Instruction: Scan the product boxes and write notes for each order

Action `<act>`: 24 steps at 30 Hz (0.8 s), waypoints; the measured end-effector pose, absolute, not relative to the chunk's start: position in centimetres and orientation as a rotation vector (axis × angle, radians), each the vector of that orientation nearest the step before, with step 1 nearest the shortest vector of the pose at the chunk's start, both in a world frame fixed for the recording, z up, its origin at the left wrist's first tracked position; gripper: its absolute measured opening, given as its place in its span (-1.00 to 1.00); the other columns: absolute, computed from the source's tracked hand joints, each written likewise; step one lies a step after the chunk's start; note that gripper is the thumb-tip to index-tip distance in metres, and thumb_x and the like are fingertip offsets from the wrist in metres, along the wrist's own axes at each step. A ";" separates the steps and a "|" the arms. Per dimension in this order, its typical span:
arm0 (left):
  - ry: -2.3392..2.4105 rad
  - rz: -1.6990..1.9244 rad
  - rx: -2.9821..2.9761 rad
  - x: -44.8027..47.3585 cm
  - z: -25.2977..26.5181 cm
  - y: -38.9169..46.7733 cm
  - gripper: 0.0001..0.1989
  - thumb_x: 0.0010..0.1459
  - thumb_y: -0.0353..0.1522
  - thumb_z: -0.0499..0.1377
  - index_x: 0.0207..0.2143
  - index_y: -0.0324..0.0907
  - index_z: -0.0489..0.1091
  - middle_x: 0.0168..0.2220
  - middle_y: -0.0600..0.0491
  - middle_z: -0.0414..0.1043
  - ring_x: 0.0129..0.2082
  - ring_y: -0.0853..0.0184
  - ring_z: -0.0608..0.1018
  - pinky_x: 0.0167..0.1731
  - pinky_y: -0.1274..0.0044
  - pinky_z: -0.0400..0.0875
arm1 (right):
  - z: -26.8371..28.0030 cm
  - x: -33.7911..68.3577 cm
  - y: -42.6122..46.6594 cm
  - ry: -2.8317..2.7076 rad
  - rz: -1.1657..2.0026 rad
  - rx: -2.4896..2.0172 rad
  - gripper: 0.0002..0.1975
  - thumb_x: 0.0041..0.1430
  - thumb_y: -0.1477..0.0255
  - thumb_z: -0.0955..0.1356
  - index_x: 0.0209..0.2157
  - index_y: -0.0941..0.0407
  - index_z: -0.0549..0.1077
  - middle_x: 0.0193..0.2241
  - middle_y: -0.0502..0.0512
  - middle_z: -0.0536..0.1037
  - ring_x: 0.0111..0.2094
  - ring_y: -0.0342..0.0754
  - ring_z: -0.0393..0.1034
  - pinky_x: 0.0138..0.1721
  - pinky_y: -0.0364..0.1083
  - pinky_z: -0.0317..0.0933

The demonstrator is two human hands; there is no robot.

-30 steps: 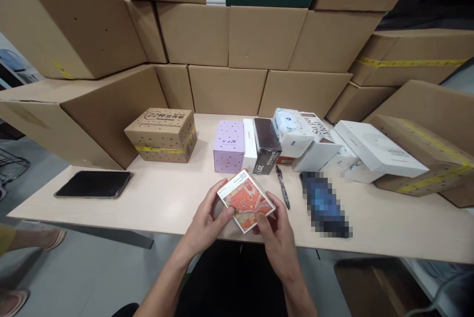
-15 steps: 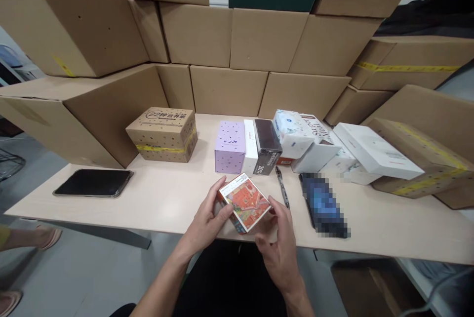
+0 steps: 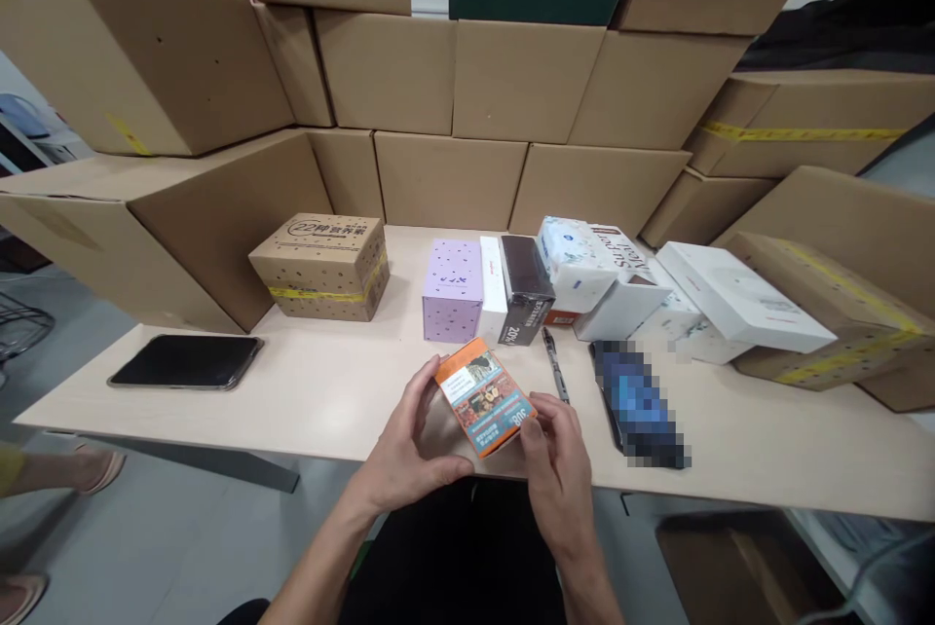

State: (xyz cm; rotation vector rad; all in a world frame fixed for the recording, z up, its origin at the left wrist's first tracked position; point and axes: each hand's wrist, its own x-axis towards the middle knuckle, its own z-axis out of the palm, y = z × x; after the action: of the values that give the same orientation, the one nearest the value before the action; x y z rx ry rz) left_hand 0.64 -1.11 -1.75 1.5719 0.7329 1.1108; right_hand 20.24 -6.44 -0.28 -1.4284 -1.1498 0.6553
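One small orange-and-teal printed carton (image 3: pixel 486 401) is tilting between the hands, over the front part of the desk (image 3: pixel 328 386), and it is looking closed to me. The right hand (image 3: pixel 556 464) is doing the gripping: its thumb is pressing near the carton's right corner while its fingers are curling around that side. The left hand (image 3: pixel 413 445) is spreading wide, its fingers reaching along the far left corner and its thumb standing apart below the near edge; I cannot tell whether those fingers are really touching.

As I am judging it, the picking-up is done and the handling is going on midway. The carton is not yet resting anywhere out of the hands, no flap is showing open, and whatever it is holding is staying out of sight.

Just beyond the hands, a lilac dotted box (image 3: pixel 453 289), a slim white box (image 3: pixel 494 294) and a dark brown box (image 3: pixel 527 279) are standing close together. Farther right of them, a flat white box (image 3: pixel 741 299) is lying tilted. Beyond the left hand, a tan dotted carton (image 3: pixel 321 265) is wearing yellow tape. None of these is showing its contents. A pen (image 3: pixel 555 365) is lying just past the right hand, and a black phone (image 3: pixel 186 362) well left of the left hand.
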 end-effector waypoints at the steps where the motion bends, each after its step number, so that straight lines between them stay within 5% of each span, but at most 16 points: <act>1: 0.760 1.092 1.613 0.6 -1.7 -1.1 0.09 -0.05 -0.22 0.46 0.39 0.12 -0.12 0.45 -0.05 -0.15 0.43 -0.03 -0.01 0.39 0.13 -0.06 | -0.2 20.3 -6.5 -1.185 0.644 -1.476 -0.64 0.29 0.09 0.27 -0.10 0.08 0.43 -0.12 0.18 0.52 -0.17 0.03 0.45 -0.16 0.02 0.37; 6: 0.896 1.008 1.761 1.1 -1.2 -1.0 0.14 -0.05 -0.29 0.46 0.41 0.11 -0.21 0.44 -0.10 -0.17 0.42 -0.09 0.00 0.37 0.02 -0.07 | -0.6 20.8 -6.8 -1.314 0.559 -1.631 -0.63 0.33 0.07 0.22 -0.25 0.06 0.45 -0.23 0.16 0.52 -0.15 0.07 0.39 -0.10 0.09 0.32; 13: 0.984 0.967 1.973 2.0 -0.4 -1.1 0.28 -0.16 -0.35 0.49 0.41 0.12 -0.31 0.37 -0.16 -0.22 0.41 -0.14 -0.03 0.32 0.00 0.05 | -0.5 20.2 -7.3 -1.403 0.196 -1.392 -0.51 0.28 0.16 0.30 0.16 0.06 0.26 0.02 0.23 0.38 -0.02 0.09 0.36 -0.08 0.11 0.38; 17: 1.021 0.941 2.056 2.6 -0.8 -1.1 0.27 -0.12 -0.38 0.45 0.40 0.14 -0.38 0.34 -0.17 -0.17 0.38 -0.13 0.05 0.27 0.03 0.17 | 0.6 18.8 -7.3 -1.528 -0.035 -1.349 -0.33 0.15 0.26 0.44 0.25 0.04 0.18 0.07 0.28 0.29 0.08 0.16 0.29 -0.03 0.14 0.39; 24: 0.960 1.168 2.025 2.5 -2.1 -1.3 0.27 -0.14 -0.41 0.44 0.40 0.10 -0.38 0.35 -0.19 -0.13 0.37 -0.11 0.11 0.28 0.06 0.16 | 0.7 17.9 -6.8 -1.403 0.039 -1.379 -0.37 0.17 0.34 0.41 0.24 0.01 0.19 0.06 0.24 0.32 0.05 0.12 0.32 -0.03 0.13 0.40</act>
State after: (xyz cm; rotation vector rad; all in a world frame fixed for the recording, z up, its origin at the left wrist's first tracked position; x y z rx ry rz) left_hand 2.52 -1.33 -2.05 2.0255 0.9602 1.1679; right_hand 17.87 -6.84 0.71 -1.3795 -1.4034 0.0389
